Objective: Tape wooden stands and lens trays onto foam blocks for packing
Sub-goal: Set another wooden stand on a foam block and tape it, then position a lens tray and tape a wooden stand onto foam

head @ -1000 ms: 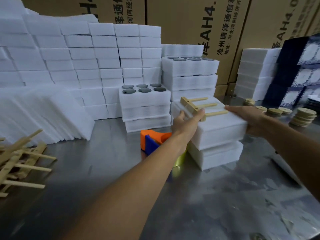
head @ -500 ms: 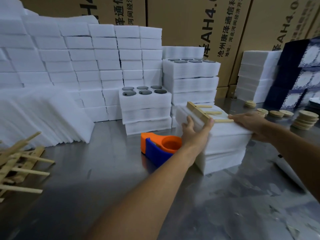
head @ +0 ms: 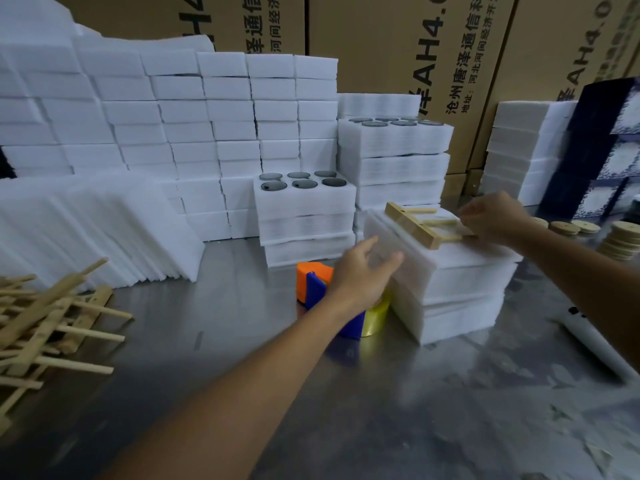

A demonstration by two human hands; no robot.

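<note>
A wooden stand with three pegs lies on top of a stack of white foam blocks at centre right. My right hand rests on the stand's peg ends, fingers curled over them. My left hand is blurred, with spread fingers, at the stack's left face. Behind that hand stands an orange and blue tape dispenser with a yellow tape roll.
Foam trays with dark lenses stand behind the dispenser, more on a taller stack. A loose pile of wooden stands lies at the left. Round wooden discs and dark boxes are at the right. Cardboard cartons line the back.
My left hand has left the stand's bar and dropped to the stack's left side, fingers spread. My right hand has stayed at the peg ends.
</note>
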